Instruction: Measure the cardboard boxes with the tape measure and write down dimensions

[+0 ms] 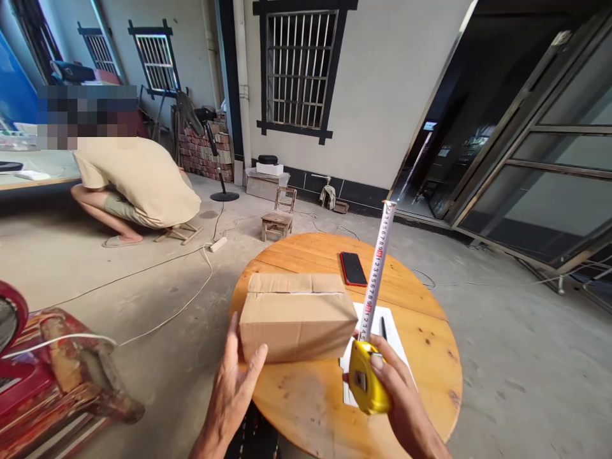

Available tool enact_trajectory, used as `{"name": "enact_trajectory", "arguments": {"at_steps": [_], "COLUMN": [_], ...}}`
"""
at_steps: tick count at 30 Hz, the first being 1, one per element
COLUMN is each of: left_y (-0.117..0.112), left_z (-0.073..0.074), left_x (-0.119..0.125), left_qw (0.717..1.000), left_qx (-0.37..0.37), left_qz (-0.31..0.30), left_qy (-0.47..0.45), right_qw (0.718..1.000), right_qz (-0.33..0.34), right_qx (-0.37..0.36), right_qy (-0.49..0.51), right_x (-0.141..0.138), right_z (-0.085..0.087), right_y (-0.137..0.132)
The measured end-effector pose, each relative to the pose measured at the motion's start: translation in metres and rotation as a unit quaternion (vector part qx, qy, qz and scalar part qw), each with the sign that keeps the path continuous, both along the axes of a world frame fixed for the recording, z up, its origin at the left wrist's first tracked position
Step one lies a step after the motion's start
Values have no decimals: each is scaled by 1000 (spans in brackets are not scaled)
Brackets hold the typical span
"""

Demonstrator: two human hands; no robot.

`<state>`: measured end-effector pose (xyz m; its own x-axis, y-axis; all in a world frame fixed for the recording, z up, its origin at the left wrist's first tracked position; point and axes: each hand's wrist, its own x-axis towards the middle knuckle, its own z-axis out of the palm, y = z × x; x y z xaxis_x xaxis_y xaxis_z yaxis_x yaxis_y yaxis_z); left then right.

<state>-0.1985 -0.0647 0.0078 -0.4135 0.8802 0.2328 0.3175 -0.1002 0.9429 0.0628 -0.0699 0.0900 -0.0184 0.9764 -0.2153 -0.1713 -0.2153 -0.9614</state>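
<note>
A closed brown cardboard box (294,325) lies on a round wooden table (425,331). My left hand (234,376) is at its near left corner, with fingers along the left end and thumb spread out by the front face. Whether it presses on the box I cannot tell. In my right hand (399,389) is a yellow tape measure (367,380), gripped just right of the box. Its metal blade (377,261) sticks out upward and away from me. Beneath the tape measure lies white paper (389,328) with a black pen (384,327) on it.
A phone (353,268) in a red case lies behind the box. Beyond the table stand a small wooden chair (278,220) and a fan (210,137). Cables (184,310) cross the floor. At left, another person (138,178) sits low; a worn red wooden frame (71,376) is nearer.
</note>
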Motion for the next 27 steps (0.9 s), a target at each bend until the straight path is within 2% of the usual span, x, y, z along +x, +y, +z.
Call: {"name": "enact_trajectory", "arguments": {"at_steps": [3, 6, 8, 10, 12, 14, 18, 20, 24, 27], "left_y": [-2, 3, 10, 21, 34, 48, 70, 74, 72, 70], "left_z": [15, 28, 31, 30, 29, 29, 31, 33, 35, 33], "left_x": [-5, -7, -9, -12, -18, -24, -35, -38, -38, -36], "left_qw": [997, 982, 970, 966, 971, 976, 977, 977, 978, 980], "left_qx": [-29, 35, 56, 55, 55, 58, 63, 66, 66, 66], "left_qz": [33, 64, 59, 42, 17, -10, -63, -79, -83, -81], "left_qy": [71, 177, 231, 248, 232, 211, 194, 189, 180, 171], "right_qw": [998, 995, 994, 994, 994, 992, 961, 940, 918, 919], "right_qz": [48, 80, 89, 88, 91, 123, 235, 264, 273, 241], "right_qx": [45, 57, 50, 50, 54, 21, -135, -196, -261, -291], "right_qy": [-2, 16, 33, 29, 10, 4, 59, 88, 122, 113], "right_x": [-8, -14, -18, -22, -25, -28, -37, -44, -52, -51], "right_z": [19, 38, 47, 53, 57, 59, 51, 45, 37, 35], "right_y": [30, 69, 89, 97, 90, 75, 49, 45, 37, 20]}}
